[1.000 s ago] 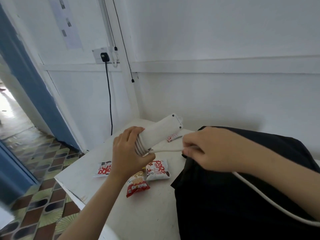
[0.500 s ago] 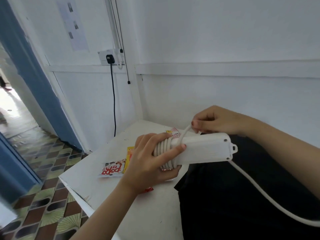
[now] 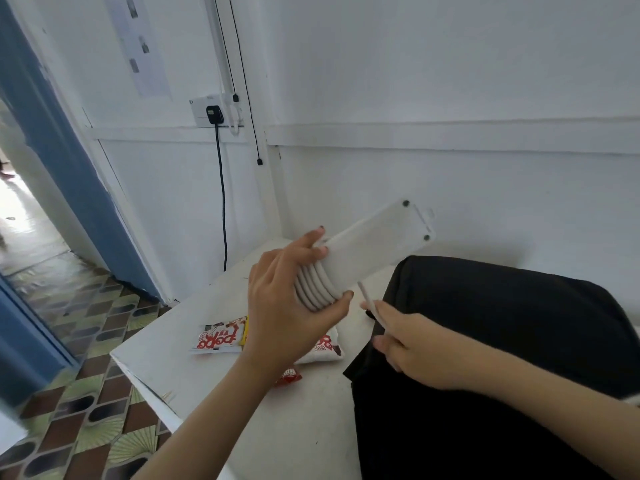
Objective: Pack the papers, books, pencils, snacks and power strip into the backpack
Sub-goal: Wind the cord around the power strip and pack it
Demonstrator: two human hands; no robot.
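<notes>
The white tabletop [image 3: 214, 382] serves as the reference; its far edges meet two white walls at a corner, and a patterned tile floor [image 3: 79, 434] lies past its left edge; a blue door frame [image 3: 69, 174] stands further left; a white wall socket [image 3: 207, 110] with a black plug and cable is mounted on the wall above the tabletop's far-left corner

A black fabric backpack [image 3: 502, 358] covers the right part of the tabletop; a white-and-red snack packet [image 3: 218, 338] lies flat near the tabletop's left edge; a second white-and-red snack packet [image 3: 323, 348] lies just beside the backpack's left edge, largely hidden by the left wrist; a red packet [image 3: 287, 378] shows under the left forearm, mostly covered; a thin yellow strip is visible between the first packet and the wrist, identity unclear

The white rectangular plastic power strip [image 3: 374, 244] is held in the air above the far middle of the tabletop, tilted with its free end raised toward the right; its flat underside with two dark screws faces the camera; several turns of its white round cable [image 3: 315, 289] are wound side by side around the lower end

The left hand [image 3: 287, 306] is clamped on the power strip, thumb and fingers pressing the wound turns against the body; the right hand [image 3: 412, 344], above the backpack's left edge, pinches the loose run of cable between its closed fingers
</notes>
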